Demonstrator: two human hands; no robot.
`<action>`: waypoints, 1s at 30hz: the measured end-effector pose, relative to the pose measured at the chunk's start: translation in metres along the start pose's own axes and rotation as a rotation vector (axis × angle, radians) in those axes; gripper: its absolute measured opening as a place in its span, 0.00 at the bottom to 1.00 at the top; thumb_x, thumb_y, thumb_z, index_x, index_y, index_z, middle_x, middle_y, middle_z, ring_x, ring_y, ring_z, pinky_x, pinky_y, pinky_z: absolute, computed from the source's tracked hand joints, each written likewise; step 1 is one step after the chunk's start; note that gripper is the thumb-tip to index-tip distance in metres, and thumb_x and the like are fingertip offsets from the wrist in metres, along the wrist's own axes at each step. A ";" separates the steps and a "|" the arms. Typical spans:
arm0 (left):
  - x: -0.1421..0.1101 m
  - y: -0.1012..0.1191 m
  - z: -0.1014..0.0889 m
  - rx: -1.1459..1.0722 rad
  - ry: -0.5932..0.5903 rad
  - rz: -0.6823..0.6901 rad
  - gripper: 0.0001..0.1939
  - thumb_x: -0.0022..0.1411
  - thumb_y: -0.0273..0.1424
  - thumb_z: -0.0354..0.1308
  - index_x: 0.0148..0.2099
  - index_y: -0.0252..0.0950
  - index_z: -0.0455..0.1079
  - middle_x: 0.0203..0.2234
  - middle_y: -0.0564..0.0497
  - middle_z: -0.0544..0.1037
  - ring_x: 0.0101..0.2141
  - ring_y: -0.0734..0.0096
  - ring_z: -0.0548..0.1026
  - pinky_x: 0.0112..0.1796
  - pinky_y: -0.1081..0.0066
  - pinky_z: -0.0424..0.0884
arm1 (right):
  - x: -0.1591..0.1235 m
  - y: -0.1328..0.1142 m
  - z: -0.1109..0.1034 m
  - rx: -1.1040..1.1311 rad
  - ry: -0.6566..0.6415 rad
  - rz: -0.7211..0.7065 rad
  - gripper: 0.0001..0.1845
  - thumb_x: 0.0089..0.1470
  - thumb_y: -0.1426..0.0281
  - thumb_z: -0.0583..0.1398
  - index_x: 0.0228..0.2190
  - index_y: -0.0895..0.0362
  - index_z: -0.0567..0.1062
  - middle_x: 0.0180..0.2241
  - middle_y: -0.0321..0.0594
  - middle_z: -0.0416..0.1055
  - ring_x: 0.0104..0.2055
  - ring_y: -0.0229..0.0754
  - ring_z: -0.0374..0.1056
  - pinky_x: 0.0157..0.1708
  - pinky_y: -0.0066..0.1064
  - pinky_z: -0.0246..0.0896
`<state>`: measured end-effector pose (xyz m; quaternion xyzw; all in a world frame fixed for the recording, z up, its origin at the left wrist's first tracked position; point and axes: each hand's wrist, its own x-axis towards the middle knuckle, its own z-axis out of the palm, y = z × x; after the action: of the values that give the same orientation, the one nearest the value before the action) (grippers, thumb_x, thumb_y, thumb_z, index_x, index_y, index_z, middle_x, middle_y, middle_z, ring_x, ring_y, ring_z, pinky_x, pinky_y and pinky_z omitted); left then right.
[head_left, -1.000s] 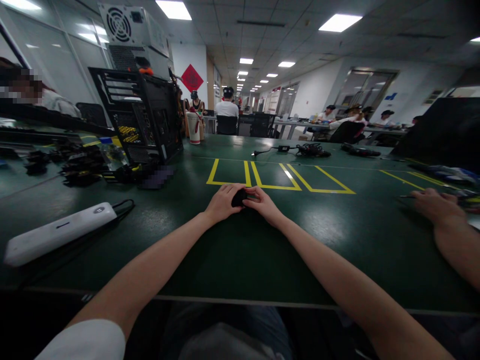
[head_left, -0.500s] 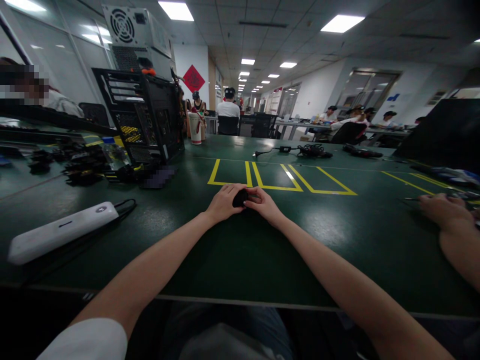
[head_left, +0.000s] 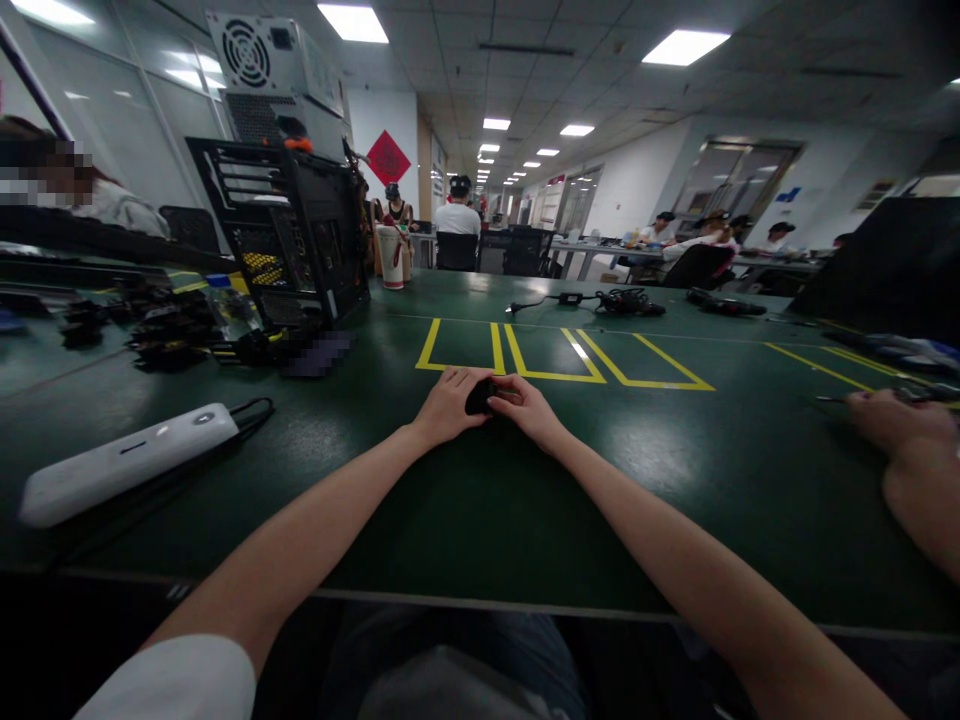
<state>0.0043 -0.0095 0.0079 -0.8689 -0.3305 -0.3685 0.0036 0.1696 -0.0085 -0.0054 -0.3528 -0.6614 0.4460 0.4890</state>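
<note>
A small black object (head_left: pixel 478 397), rounded in outline, sits between my two hands over the green table; its kind is too dark and covered to tell. My left hand (head_left: pixel 451 403) is closed around its left side, fingers over the top and thumb low. From the right, my right hand (head_left: pixel 527 410) pinches the object's edge with thumb and fingers. Much of the object is hidden by the fingers. Just beyond the hands, yellow tape outlines (head_left: pixel 556 377) mark the tabletop.
A white power strip (head_left: pixel 131 462) lies at left. Behind it stand an open black computer case (head_left: pixel 289 235), a clear bottle (head_left: pixel 231 308) and a paper cup (head_left: pixel 392 258). Black cables (head_left: pixel 626 302) lie at the back. At right, another person's hand (head_left: pixel 900 420) holds a thin tool.
My hands and the black object stay almost in place. At the right, the other person's hand has shifted slightly to the right.
</note>
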 end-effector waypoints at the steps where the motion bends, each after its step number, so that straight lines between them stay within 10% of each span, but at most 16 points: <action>1: 0.000 0.000 0.000 0.000 0.001 0.000 0.28 0.46 0.29 0.59 0.50 0.38 0.55 0.44 0.49 0.66 0.45 0.62 0.63 0.45 0.61 0.57 | 0.000 0.000 0.000 0.019 -0.006 -0.006 0.17 0.38 0.71 0.61 0.35 0.56 0.66 0.38 0.37 0.65 0.41 0.38 0.64 0.45 0.37 0.57; 30: 0.000 -0.001 0.000 -0.041 0.002 -0.014 0.29 0.45 0.29 0.59 0.50 0.38 0.55 0.44 0.49 0.65 0.44 0.62 0.63 0.45 0.61 0.58 | 0.000 -0.003 0.002 0.021 0.054 0.042 0.16 0.40 0.69 0.60 0.35 0.56 0.66 0.38 0.39 0.65 0.40 0.38 0.64 0.44 0.37 0.57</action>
<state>0.0042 -0.0088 0.0079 -0.8661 -0.3289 -0.3760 -0.0166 0.1678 -0.0103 -0.0027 -0.3733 -0.6359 0.4533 0.5008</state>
